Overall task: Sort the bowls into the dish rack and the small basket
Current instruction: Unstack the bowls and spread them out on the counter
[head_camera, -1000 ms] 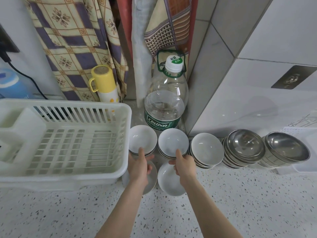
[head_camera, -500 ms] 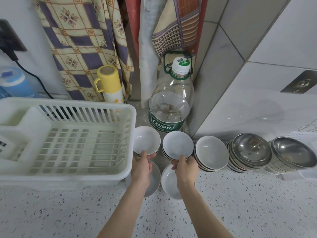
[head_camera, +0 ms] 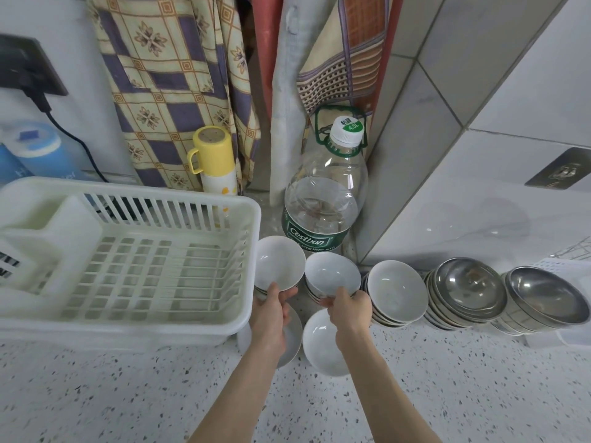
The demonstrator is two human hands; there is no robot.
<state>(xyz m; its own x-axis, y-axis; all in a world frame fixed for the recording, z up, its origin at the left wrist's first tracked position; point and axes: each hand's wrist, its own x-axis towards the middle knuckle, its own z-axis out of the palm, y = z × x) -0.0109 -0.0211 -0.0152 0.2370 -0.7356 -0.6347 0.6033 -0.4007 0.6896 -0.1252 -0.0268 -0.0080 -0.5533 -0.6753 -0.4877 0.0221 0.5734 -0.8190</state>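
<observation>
My left hand [head_camera: 270, 311] grips the near rim of the top white bowl [head_camera: 279, 266] of the stack beside the white dish rack [head_camera: 128, 263]. My right hand [head_camera: 350, 310] grips the rim of the top white bowl [head_camera: 332, 274] of the middle stack. A third stack of white bowls [head_camera: 396, 290] leans to the right. Two more white bowls [head_camera: 321, 345] lie on the counter under my hands; the left one [head_camera: 292, 338] is partly hidden. Two stacks of steel bowls [head_camera: 470, 290] [head_camera: 543, 298] stand further right, by a small white basket [head_camera: 572, 338].
A large water bottle [head_camera: 326, 193] stands behind the bowls in the corner. A yellow-capped flask [head_camera: 216, 161] is behind the rack, with curtains above. A blue container [head_camera: 28, 155] and a black cable are at the far left. The speckled counter [head_camera: 128, 394] spreads in front.
Both hands have closed on the top bowls of the two left stacks and those bowls have tilted and lifted a little. The view has shifted closer.
</observation>
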